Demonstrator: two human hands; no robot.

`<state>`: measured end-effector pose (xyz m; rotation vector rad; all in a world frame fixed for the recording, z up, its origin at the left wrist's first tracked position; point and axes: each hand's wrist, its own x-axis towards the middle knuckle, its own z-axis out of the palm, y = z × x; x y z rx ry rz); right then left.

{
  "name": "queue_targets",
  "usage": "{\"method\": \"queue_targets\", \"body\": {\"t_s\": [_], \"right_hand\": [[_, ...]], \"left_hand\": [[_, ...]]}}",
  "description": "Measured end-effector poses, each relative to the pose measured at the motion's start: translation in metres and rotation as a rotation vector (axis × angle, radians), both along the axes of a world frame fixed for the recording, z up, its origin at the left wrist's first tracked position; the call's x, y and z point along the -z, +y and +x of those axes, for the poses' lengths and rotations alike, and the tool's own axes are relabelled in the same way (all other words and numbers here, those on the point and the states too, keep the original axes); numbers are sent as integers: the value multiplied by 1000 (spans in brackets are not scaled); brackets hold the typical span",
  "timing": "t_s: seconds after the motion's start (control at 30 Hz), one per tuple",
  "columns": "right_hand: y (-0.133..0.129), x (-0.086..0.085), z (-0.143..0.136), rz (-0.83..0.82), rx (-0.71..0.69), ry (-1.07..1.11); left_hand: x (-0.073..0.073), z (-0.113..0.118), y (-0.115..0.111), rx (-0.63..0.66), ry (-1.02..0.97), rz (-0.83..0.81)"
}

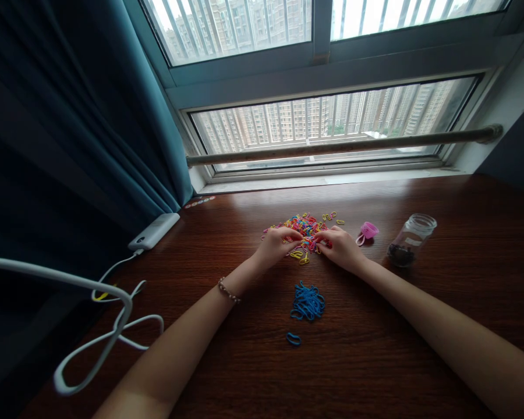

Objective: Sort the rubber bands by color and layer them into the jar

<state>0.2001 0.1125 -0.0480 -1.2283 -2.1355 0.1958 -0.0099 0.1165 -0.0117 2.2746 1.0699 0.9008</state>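
Note:
A heap of small multicoloured bands point(304, 223) lies on the dark wooden table. My left hand point(280, 242) is at the heap's left front side, its fingers pressed together at the bands. At the right side of the heap, my right hand point(337, 247) has thumb and fingers drawn together among the bands. What either hand pinches is too small to make out. Nearer to me lies a separate pile of blue bands point(308, 302), with a single blue band point(293, 339) in front of it. A few yellow bands point(304, 258) lie between the hands.
Right of the heap are a pink cap point(369, 230) and a clear jar point(412, 240) with dark contents. On the left, a white power bank point(154, 231) has a cable point(113, 265), and a thick white cord point(124, 314) loops over the table edge. A window and curtain stand behind.

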Motion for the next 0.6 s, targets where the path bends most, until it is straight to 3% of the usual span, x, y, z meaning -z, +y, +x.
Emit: {"method": "queue_targets", "body": {"t_s": [0.17, 0.27, 0.47, 0.6], "right_hand": [[1, 0, -1, -67, -37, 54], [1, -2, -1, -91, -93, 86], [-1, -4, -5, -97, -208, 110], [0, -1, -4, -60, -151, 156]], "left_hand": [[-14, 11, -18, 443, 106, -582], [-12, 12, -22, 577, 192, -740], [-12, 9, -18, 539, 211, -678], [-8, 2, -6, 256, 120, -352]]}}
